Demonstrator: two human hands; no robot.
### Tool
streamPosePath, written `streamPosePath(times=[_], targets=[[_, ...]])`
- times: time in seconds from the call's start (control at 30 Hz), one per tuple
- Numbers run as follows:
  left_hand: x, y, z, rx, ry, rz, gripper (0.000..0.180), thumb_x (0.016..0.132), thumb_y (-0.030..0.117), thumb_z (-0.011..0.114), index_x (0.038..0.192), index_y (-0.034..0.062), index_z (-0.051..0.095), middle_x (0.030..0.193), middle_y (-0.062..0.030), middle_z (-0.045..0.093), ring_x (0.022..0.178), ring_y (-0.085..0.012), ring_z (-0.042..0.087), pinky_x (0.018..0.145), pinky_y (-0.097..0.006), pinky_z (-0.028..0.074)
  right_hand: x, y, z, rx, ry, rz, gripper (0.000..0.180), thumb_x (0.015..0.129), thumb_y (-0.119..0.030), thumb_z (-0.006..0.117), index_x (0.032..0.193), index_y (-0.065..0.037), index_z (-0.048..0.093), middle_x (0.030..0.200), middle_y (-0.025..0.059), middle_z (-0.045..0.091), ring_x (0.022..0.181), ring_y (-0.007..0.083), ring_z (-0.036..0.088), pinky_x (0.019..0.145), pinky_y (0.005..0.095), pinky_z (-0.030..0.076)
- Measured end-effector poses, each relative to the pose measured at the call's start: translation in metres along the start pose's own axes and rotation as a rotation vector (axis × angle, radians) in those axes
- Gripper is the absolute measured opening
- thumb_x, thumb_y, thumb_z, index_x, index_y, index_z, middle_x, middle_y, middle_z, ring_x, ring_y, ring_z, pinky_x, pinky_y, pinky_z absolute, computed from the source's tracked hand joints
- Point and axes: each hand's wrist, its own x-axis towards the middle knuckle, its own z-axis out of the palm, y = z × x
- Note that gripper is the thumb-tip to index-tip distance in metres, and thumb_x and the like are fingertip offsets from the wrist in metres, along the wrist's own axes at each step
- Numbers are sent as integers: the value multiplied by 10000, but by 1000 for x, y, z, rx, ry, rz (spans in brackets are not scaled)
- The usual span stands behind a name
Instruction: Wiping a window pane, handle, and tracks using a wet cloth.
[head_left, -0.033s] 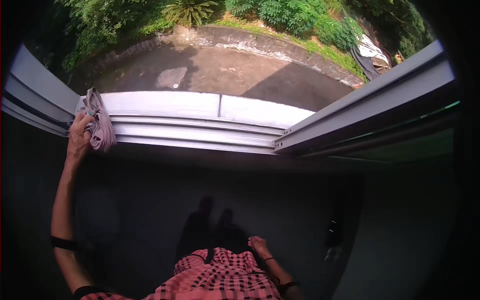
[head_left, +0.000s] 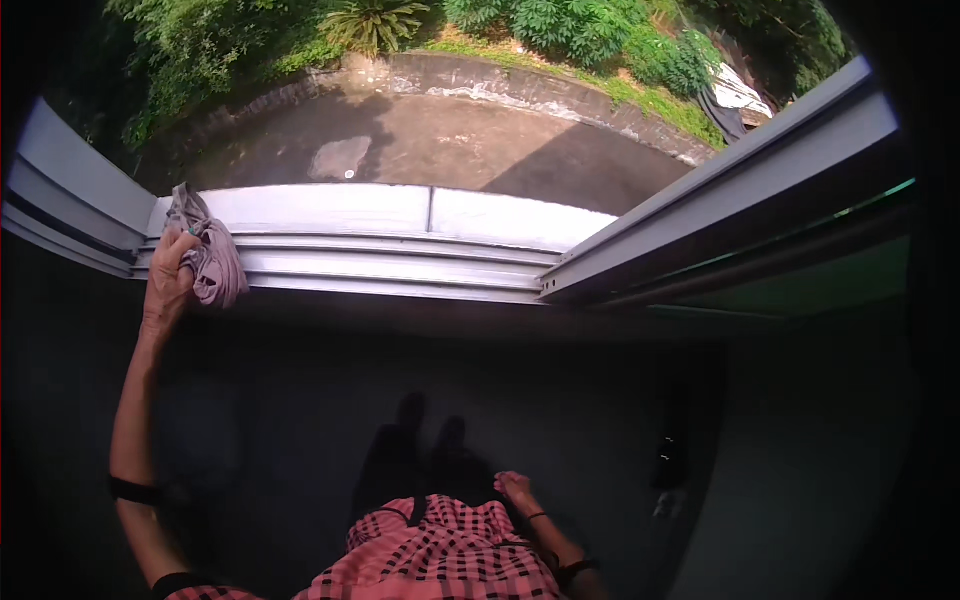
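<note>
Holding a rag point(head_left: 218, 270) at the sill point(head_left: 400, 270) with left hand point(head_left: 170, 278), fingers curled round it. Right hand point(head_left: 514, 487) by the shirt point(head_left: 430, 552), can't tell its fingers.

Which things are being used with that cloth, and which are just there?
Being used:
- left hand, gripping the cloth
- bunched greyish-pink cloth
- window track, where the cloth is

Just there:
- spiky-leaved plant
- curved low wall
- whitish sheet outside
</note>
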Motion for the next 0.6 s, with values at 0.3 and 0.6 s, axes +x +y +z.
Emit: streamPosePath(times=[0.3, 0.6], targets=[[41, 245, 165, -144, -61, 255, 366, 647, -77, 477, 968, 31, 613, 879, -141, 494, 865, -340, 517, 801, -388, 440, 13, 27, -6, 31, 78, -1, 214, 940, -228, 518, 1012, -80, 655, 828, 13, 669, 703, 81, 619, 569, 219, 481], [55, 272, 191, -242, -108, 352, 379, 665, -66, 538, 1008, 75, 617, 1001, -202, 492, 919, -399, 504, 808, -463, 440, 25, 35, -20, 24, 163, 109, 224, 947, -236, 501, 1028, -88, 649, 810, 17, 663, 667, 90, 623, 541, 237, 500]])
